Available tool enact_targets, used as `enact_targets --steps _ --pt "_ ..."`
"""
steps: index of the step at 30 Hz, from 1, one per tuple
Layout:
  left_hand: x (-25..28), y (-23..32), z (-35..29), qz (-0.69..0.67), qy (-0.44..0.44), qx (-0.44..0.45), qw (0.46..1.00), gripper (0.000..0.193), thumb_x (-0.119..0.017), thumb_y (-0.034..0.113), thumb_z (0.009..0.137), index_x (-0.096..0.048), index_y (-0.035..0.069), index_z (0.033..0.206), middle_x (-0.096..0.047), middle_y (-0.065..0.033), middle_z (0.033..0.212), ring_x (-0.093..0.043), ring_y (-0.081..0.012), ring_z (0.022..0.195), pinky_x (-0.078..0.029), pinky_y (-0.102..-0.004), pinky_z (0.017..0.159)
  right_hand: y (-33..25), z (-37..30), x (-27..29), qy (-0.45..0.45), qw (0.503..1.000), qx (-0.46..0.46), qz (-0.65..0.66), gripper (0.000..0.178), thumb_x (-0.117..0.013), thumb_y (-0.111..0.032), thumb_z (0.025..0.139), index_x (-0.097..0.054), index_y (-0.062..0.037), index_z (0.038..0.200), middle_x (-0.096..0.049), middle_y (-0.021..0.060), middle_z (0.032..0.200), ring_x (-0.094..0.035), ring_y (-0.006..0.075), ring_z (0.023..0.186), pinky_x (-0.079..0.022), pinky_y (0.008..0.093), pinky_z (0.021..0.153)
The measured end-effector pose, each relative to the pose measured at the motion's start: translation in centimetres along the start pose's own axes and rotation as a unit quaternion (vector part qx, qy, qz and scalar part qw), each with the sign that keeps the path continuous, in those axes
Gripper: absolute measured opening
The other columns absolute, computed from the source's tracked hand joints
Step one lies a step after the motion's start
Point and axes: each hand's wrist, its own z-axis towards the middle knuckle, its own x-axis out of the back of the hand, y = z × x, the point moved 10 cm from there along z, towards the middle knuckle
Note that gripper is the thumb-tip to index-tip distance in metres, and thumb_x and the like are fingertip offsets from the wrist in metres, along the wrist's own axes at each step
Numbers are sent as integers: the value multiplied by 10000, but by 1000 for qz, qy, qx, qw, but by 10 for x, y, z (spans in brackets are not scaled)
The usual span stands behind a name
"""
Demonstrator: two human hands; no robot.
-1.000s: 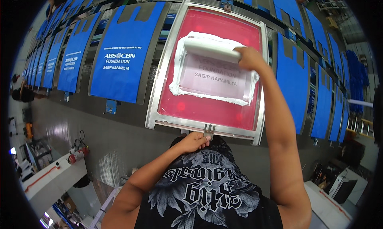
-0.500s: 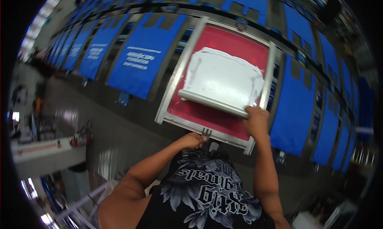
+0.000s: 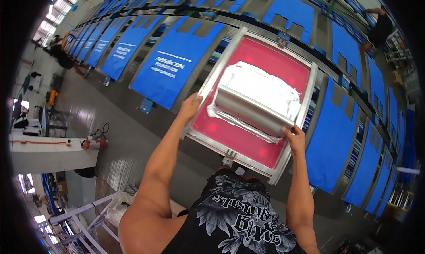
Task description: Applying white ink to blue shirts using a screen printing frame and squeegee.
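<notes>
A screen-printing frame (image 3: 305, 104) with metal rails and red mesh (image 3: 221, 129) lies over the printing line in front of me. White ink (image 3: 261, 86) covers the middle of the mesh. Across it rests a long metal squeegee (image 3: 252, 108), tilted, with a ridge of ink along its near side. My right hand (image 3: 295, 140) is closed on the squeegee's right end. Along the left rail, my left hand (image 3: 191, 106) grips the frame, its fingertips partly hidden. A metal bracket (image 3: 229, 157) sits at the middle of the near rail.
Blue bag-shaped sheets with white print (image 3: 166, 66) lie on boards to the left; plain blue sheets (image 3: 334, 139) lie to the right. One person (image 3: 62, 55) is far left, another (image 3: 380, 30) far right. A red fire extinguisher (image 3: 94, 144) stands by a white counter (image 3: 53, 154).
My left hand has gone from the near bracket up to the frame's left rail. The squeegee, still in my right hand, now leans over the ink with its broad face showing.
</notes>
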Motion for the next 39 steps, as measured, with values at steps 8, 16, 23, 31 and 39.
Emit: enact_targets --steps 8,16,23,31,39 --pt "-36 99 -58 -103 -58 27 993 438 -512 306 954 -520 4 1271 -643 -200 1115 -617 -291 1058 -455 -342 890 -34 -49 99 52 999 -12 11 314 -764 -180 742 -680 15 973 -638 20 831 -541 101 792 -428 254 732" --pt "-142 110 -85 -118 -119 4 986 476 -511 334 962 -516 -32 1266 -636 -225 1112 -608 -284 1069 -452 -339 899 9 -94 188 118 993 -21 -14 339 -784 -179 704 -686 14 965 -650 27 833 -569 109 819 -436 256 769" --pt "-140 105 -105 -126 -92 60 986 445 -517 327 957 -549 -16 1238 -644 -199 1110 -618 -248 1034 -458 -323 886 33 -69 197 71 997 -20 -2 343 -784 -189 713 -685 19 967 -640 22 837 -555 104 803 -441 249 747" --pt "-127 56 -54 -50 -56 37 996 450 -521 333 947 -554 -7 1239 -629 -197 1149 -594 -260 1083 -438 -329 925 39 -15 154 51 996 0 -74 391 -771 -197 733 -673 23 1041 -657 66 896 -593 139 843 -470 276 771" --pt "-166 16 -33 -112 -69 63 989 452 -537 357 952 -568 4 1233 -673 -119 1019 -601 -151 924 -464 -288 823 108 5 131 34 999 -31 11 381 -764 -150 760 -652 4 1090 -665 64 980 -581 134 924 -417 282 883"
